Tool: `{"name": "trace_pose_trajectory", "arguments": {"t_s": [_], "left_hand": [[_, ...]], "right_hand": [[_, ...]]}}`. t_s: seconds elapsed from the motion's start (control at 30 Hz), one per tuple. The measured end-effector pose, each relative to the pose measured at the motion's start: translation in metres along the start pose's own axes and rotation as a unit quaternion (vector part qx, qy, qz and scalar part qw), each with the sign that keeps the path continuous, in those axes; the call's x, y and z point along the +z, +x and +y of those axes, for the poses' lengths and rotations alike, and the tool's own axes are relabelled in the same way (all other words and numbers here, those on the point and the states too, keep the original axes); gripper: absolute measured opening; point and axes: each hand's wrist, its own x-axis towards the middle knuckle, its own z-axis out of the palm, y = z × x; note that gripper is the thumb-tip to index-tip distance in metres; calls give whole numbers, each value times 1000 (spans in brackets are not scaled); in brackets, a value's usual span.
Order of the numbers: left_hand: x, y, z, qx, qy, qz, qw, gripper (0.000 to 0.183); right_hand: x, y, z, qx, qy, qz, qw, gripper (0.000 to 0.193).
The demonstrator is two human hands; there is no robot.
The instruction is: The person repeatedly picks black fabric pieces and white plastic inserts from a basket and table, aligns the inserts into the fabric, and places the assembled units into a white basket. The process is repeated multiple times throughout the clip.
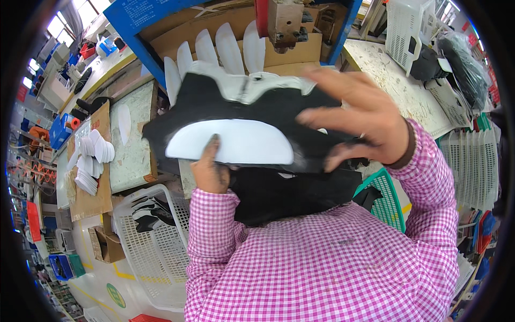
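Note:
A white half-moon piece (247,142) lies on a dark cut sheet (204,102), curved side away from me and straight edge toward me. My left hand (212,169) grips both at the near edge, thumb pressed on the white piece and the other fingers hidden underneath. Over the sheet's right side, my right hand (365,118) has its fingers spread, slightly smeared by motion, with nothing seen in it. Just beyond the sheet is a greyish-white notched piece (230,83); whether it is joined to the sheet I cannot tell. More black material (289,196) lies against my lap.
Several white curved pieces (228,48) stand in a blue-framed machine bay, below a metal press head (287,24). Stacked white pieces (88,161) lie on cardboard at left. A white basket (155,252) stands lower left, a green basket (389,201) at right.

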Motion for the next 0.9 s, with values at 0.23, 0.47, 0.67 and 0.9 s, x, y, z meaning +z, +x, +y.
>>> {"name": "trace_pose_trajectory", "arguments": {"t_s": [0.23, 0.47, 0.67, 0.9], "left_hand": [[-32, 12, -13, 312, 231, -8, 922, 33], [-37, 10, -17, 391, 291, -51, 871, 36], [-19, -18, -8, 192, 102, 19, 976, 27], [-51, -12, -62, 135, 418, 36, 898, 33]], "right_hand": [[83, -61, -2, 411, 446, 83, 791, 64], [119, -55, 2, 491, 576, 45, 652, 61], [75, -47, 14, 439, 584, 16, 683, 37], [138, -44, 10, 394, 442, -6, 806, 34]]}}
